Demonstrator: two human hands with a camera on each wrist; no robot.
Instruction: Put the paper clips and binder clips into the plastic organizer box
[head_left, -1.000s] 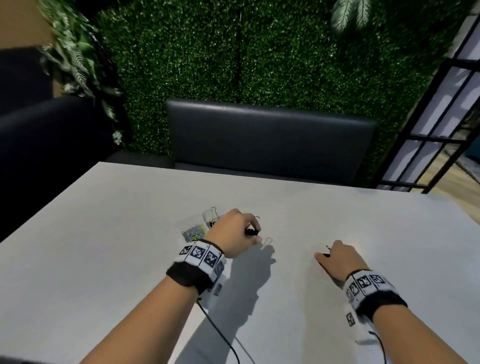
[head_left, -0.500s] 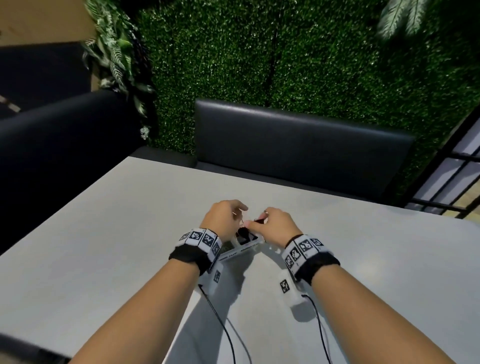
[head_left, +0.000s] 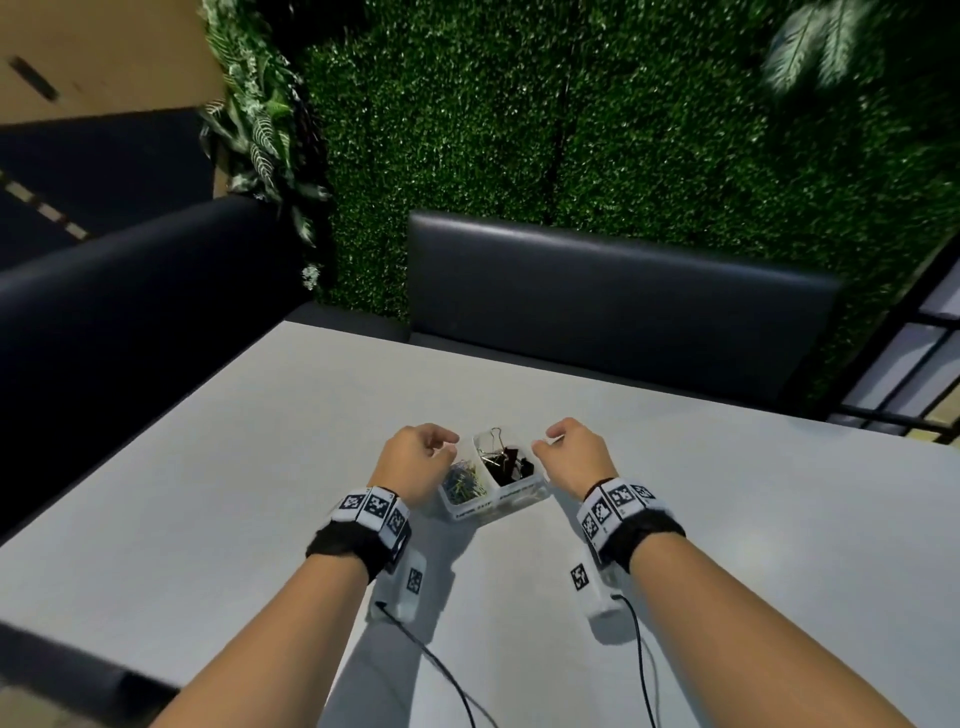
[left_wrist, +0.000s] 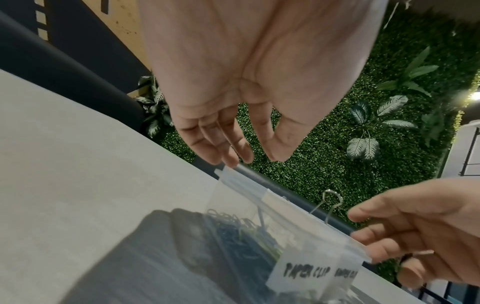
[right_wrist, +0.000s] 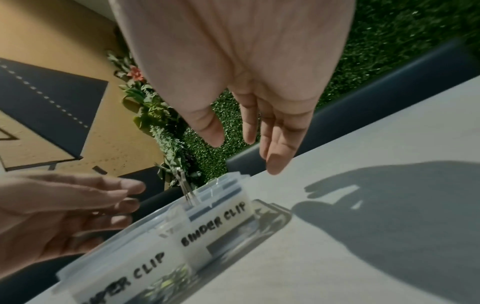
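A clear plastic organizer box (head_left: 498, 508) sits on the grey table between my hands. Its left compartment holds coloured paper clips (head_left: 462, 483); its right one holds black binder clips (head_left: 508, 466), one wire handle sticking up. My left hand (head_left: 422, 451) hovers at the box's left side, fingers loosely curled and empty. My right hand (head_left: 570, 446) hovers at its right side, also empty. In the left wrist view my left hand (left_wrist: 249, 157) has its fingertips right at a far corner of the box (left_wrist: 298, 232). The right wrist view shows the "BINDER CLIP" label (right_wrist: 215, 224) below my right hand (right_wrist: 246, 144).
The grey table (head_left: 208, 493) stretches wide on both sides. A dark padded bench (head_left: 613, 301) lines its far edge, backed by a green hedge wall. Cables run from my wrist units toward me.
A second ago my left hand held a binder clip and my right reached far right. Both hands then met over the box and have now drawn apart, empty.
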